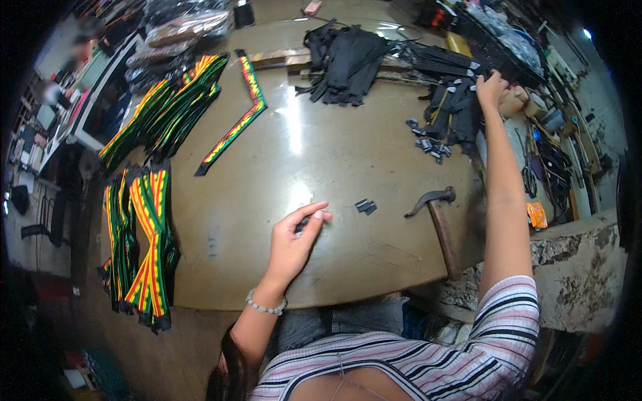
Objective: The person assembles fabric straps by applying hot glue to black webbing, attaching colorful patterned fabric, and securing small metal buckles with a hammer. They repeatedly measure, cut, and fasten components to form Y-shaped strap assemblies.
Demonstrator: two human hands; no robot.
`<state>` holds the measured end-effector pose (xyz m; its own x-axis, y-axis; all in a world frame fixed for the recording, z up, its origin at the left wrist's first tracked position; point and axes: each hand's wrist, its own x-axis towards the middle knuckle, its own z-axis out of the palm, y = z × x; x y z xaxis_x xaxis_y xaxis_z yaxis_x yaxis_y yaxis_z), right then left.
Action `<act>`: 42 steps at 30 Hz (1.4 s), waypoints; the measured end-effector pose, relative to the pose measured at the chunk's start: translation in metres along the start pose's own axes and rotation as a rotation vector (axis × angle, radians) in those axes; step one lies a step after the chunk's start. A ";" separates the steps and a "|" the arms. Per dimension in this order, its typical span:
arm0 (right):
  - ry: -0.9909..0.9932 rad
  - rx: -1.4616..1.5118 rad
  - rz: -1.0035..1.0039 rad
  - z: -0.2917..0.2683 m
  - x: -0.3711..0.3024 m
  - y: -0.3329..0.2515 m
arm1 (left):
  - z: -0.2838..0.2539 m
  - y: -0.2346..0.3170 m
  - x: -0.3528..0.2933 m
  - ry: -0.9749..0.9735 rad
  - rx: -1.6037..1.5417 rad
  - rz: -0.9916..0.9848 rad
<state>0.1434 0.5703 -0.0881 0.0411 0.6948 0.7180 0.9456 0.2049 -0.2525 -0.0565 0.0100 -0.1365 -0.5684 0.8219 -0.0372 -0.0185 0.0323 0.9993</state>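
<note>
My left hand [295,240] hovers over the near middle of the table, thumb and fingers curled around something small and dark, mostly hidden. Just right of it lie small black pieces [365,206]. My right arm is stretched far to the right. At its end my right hand [493,90], fingers bent and a little apart, reaches the edge of a pile of black straps [455,110]; nothing shows plainly in its grasp. Small dark clips with shiny parts [435,148] are scattered beside these straps. A hammer [441,230] with a wooden handle rests nearer to me.
Patterned green, yellow and red bands [164,113] are heaped at the left; more bands [150,234] hang over the table's left edge. One bent band [254,100] lies alone. More black straps [348,63] rest on a wooden bar at the back. A black crate [495,50] stands far right.
</note>
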 end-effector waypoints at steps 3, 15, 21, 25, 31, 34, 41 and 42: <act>0.269 0.132 -0.406 -0.039 -0.032 -0.092 | -0.001 0.000 -0.002 -0.055 -0.035 -0.108; -0.806 0.701 0.056 -0.034 -0.176 -0.275 | -0.009 -0.001 -0.007 -0.058 -0.171 -0.111; -0.822 0.977 0.207 -0.012 -0.174 -0.258 | -0.005 -0.008 -0.005 -0.109 -0.155 -0.069; -0.826 0.966 0.302 0.004 -0.168 -0.256 | -0.008 -0.014 -0.002 -0.090 -0.158 -0.040; -0.864 0.951 0.305 0.003 -0.157 -0.254 | -0.007 -0.022 0.002 -0.066 -0.179 -0.061; -0.856 1.050 0.201 -0.035 -0.158 -0.264 | -0.007 -0.021 0.003 -0.037 -0.110 0.059; -1.870 1.491 0.327 -0.182 -0.269 -0.228 | -0.015 -0.009 0.005 0.147 -0.388 0.023; -1.886 1.435 0.402 -0.195 -0.289 -0.217 | -0.020 -0.006 0.005 0.157 -0.351 -0.016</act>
<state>-0.0110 0.1900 -0.1140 -0.8956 0.2564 -0.3636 0.2193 -0.4568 -0.8621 -0.0761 0.0024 -0.1430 -0.6840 0.7252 -0.0794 -0.2939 -0.1743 0.9398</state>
